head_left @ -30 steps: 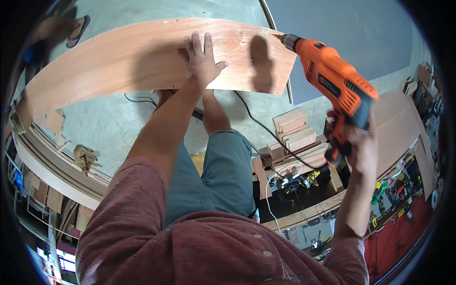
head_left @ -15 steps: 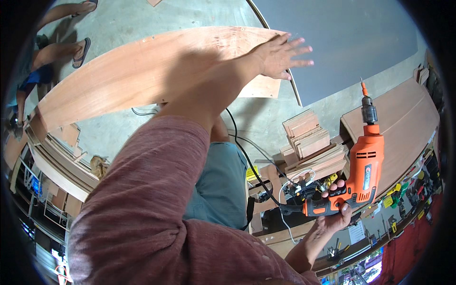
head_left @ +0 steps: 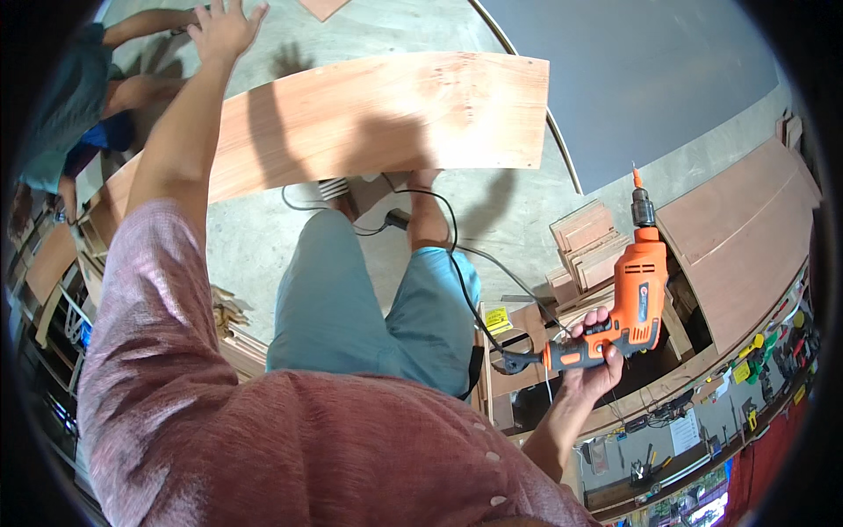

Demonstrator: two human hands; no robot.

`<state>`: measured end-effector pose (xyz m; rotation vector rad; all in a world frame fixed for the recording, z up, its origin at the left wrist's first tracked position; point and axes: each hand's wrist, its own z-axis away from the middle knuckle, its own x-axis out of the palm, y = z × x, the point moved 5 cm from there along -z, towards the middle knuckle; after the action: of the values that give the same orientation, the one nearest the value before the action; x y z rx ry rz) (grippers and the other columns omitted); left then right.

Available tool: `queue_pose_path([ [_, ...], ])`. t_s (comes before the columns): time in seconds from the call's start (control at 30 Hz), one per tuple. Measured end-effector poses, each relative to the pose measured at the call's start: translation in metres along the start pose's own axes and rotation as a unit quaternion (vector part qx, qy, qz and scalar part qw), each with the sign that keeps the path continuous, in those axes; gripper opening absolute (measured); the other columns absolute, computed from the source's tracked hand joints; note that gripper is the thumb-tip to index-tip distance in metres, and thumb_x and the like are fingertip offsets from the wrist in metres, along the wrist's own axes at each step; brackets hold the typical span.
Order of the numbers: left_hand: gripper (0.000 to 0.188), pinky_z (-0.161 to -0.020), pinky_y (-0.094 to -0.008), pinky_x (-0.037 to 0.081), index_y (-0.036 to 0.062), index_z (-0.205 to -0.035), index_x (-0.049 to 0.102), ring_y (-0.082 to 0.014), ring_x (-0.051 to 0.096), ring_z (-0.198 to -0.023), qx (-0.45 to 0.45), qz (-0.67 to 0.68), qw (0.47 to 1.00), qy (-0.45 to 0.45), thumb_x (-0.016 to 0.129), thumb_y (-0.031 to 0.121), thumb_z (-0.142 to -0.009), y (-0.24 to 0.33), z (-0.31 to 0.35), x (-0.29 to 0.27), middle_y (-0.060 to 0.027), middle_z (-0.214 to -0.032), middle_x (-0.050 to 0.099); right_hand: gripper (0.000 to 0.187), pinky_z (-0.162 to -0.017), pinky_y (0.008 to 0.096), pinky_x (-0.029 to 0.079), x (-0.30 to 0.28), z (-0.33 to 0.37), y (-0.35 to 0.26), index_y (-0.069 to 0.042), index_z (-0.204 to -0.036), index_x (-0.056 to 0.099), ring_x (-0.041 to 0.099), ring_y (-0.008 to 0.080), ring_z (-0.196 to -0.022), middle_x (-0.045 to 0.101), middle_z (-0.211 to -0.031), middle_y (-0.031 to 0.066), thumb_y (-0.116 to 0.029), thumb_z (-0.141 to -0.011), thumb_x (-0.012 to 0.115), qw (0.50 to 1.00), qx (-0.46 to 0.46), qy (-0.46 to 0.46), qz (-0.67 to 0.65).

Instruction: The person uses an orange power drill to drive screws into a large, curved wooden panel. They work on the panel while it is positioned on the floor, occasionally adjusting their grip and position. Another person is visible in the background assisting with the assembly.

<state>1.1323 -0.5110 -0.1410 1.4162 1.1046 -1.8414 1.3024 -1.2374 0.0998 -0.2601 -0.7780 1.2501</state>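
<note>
My right hand (head_left: pixel 595 362) is wrapped round the handle of an orange and black corded drill (head_left: pixel 634 294). The drill points up and away, with a slim bit in its chuck. Its black cord (head_left: pixel 465 279) loops back toward my legs. At the upper left my left hand (head_left: pixel 226 32) is raised with its fingers spread, holding nothing, near the picture's top edge. A long, pale wooden board (head_left: pixel 378 114) stretches in front of me. My left forearm passes over its left part and hides some of it.
Another person (head_left: pixel 70 114) is close to the board's left end. A large grey panel (head_left: pixel 641 79) takes up the far right. Stacked wood pieces (head_left: pixel 584 237) stand behind the drill, with a wooden sheet (head_left: pixel 733 241) beside them. Several hand tools (head_left: pixel 764 360) line the right side.
My left hand has swung from the board's right end to the far left, above it. The drill has shifted slightly left and down in my right hand.
</note>
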Motion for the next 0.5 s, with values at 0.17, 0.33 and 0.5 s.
queue_pose_path([
  [0.17,0.056,-0.103,-0.0459,0.047,0.0032,-0.141,0.052,-0.0346,0.054,-0.125,0.196,0.219,0.955,-0.03,0.059,0.04,-0.099,0.011,0.191,0.009,-0.0201,-0.131,0.059,0.066,-0.104,0.0517,0.052,0.028,0.031,0.051,0.002,-0.148,0.041,0.058,0.0368,-0.13,0.057,-0.141,0.0239,-0.007,-0.088,0.066,0.997,-0.001,-0.068,-0.047],
  [0.33,0.065,-0.101,-0.037,0.049,0.0023,-0.146,0.051,-0.0253,0.06,-0.121,0.072,0.654,0.488,-0.573,0.068,0.043,-0.098,0.152,0.4,-0.136,-0.0134,-0.136,0.061,0.072,-0.103,0.0538,0.053,0.053,0.122,0.077,0.0,-0.151,0.038,0.058,0.0369,-0.13,0.06,-0.138,0.0232,-0.011,-0.085,0.067,0.996,-0.062,-0.045,0.051],
  [0.5,0.082,-0.102,-0.0564,0.045,0.007,-0.136,0.057,-0.0284,0.054,-0.124,0.064,0.776,0.059,-0.625,0.072,0.069,-0.085,0.208,0.451,-0.296,-0.0148,-0.136,0.058,0.075,-0.104,0.0539,0.052,0.097,0.169,0.094,0.002,-0.154,0.032,0.055,0.0358,-0.134,0.053,-0.146,0.0232,-0.013,-0.086,0.061,0.99,-0.059,-0.102,0.081],
])
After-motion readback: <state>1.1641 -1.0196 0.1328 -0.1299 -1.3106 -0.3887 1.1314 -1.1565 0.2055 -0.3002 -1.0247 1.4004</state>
